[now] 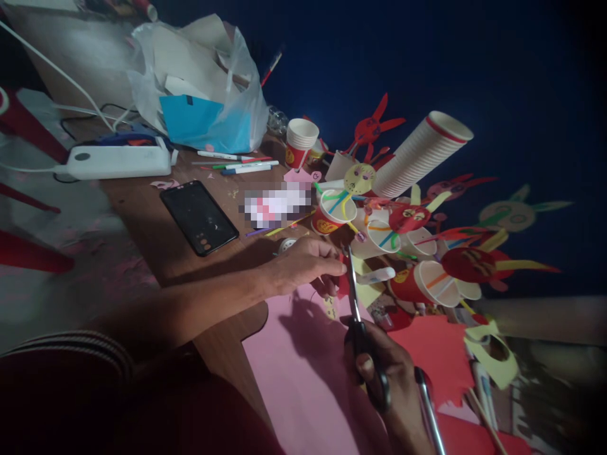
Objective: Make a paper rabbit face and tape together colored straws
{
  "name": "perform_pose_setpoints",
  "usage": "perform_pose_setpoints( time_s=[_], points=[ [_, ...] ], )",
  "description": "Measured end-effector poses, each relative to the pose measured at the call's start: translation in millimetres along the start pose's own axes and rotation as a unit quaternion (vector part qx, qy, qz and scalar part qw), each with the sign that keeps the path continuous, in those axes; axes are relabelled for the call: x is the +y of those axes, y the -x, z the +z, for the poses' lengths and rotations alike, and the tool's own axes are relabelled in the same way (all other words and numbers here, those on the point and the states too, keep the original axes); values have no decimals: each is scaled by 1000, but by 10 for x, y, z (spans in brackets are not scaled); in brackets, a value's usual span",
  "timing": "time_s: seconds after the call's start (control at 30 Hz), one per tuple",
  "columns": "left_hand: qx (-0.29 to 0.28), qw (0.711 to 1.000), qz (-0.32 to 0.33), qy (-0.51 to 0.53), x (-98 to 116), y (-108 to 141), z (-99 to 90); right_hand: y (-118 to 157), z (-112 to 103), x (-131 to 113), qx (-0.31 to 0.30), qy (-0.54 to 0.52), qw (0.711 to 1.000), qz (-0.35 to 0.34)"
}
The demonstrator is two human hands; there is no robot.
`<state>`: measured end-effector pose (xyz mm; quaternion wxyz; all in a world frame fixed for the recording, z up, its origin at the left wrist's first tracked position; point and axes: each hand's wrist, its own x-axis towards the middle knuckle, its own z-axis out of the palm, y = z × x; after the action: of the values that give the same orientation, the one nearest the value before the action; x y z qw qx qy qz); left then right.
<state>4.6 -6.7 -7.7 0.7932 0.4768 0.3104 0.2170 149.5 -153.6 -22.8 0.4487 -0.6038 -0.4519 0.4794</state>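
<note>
The worktop [137, 218] carries a pink sheet [284, 360] at lower centre of the frame. A plastic bag [258, 120], upper left, contains papers, including a blue sheet [190, 117]. A tall stack of nested paper cups [417, 155] leans at upper right. The right hand [398, 382], lower right, grips the scissors [353, 294] by their black handles. A single paper cup [327, 218], near centre, holds blue and green strips below a yellow paper face [359, 179]. The left hand [303, 265] has its fingers closed on a small red paper piece [342, 281] beside the blades, at centre. For a clean cut, hold the piece taut, turn it into the blades and keep the fingertips clear.
</note>
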Motion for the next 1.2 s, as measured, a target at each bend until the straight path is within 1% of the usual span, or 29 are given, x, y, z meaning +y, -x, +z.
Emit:
perform_pose_setpoints(
  time_s=[0.23,0.33,0.47,0.63,0.8,0.9,1.03,1.2],
  points=[
    [-6,1000,-4,-8,11,9,-4,6,7,-11,-2,-13,1000,18],
    [-1,1000,8,-19,15,13,-2,13,-3,-4,5,-14,1000,23],
    [19,999,25,-38,22,14,1,7,-10,11,4,-14,1000,14],
    [32,998,18,-54,42,16,14,-17,-18,27,-14,29,999,-23],
    [14,998,10,-58,54,22,19,-7,-35,90,-22,41,998,-35],
    [7,998,9,-55,61,28,15,-2,-40,64,-18,43,998,-38],
    [3,998,5,-57,69,32,11,2,-40,1,-18,45,999,-19],
    [2,998,-1,-58,79,29,0,14,-50,41,-15,21,999,-28]
  ],
)
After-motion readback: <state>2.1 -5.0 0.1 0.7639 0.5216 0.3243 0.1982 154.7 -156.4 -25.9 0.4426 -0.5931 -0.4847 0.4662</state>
